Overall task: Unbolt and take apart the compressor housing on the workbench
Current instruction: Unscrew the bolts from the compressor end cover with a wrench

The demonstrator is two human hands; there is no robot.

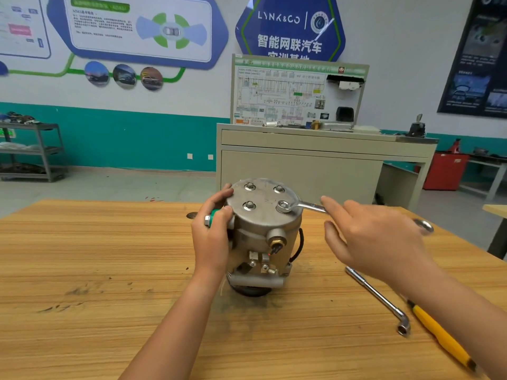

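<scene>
A grey metal compressor point(264, 237) stands upright in the middle of the wooden workbench point(96, 264). Its round top cover carries several hex bolts. The ring end of a silver wrench point(304, 206) sits over the near right bolt, its handle running right. My left hand point(212, 231) grips the compressor's left side, fingers curled over the cover's rim beside a green-capped fitting point(212, 215). My right hand point(367, 234) lies over the wrench handle with fingers straight; the far end of the wrench shows beyond it.
An L-shaped socket wrench point(381, 300) and a yellow-handled tool point(441, 338) lie on the bench at the right front. Behind the bench stand a beige training cabinet point(301, 168) with a wiring panel, a grey shelf rack point(33, 152) at left and a red cabinet point(444, 171) at right.
</scene>
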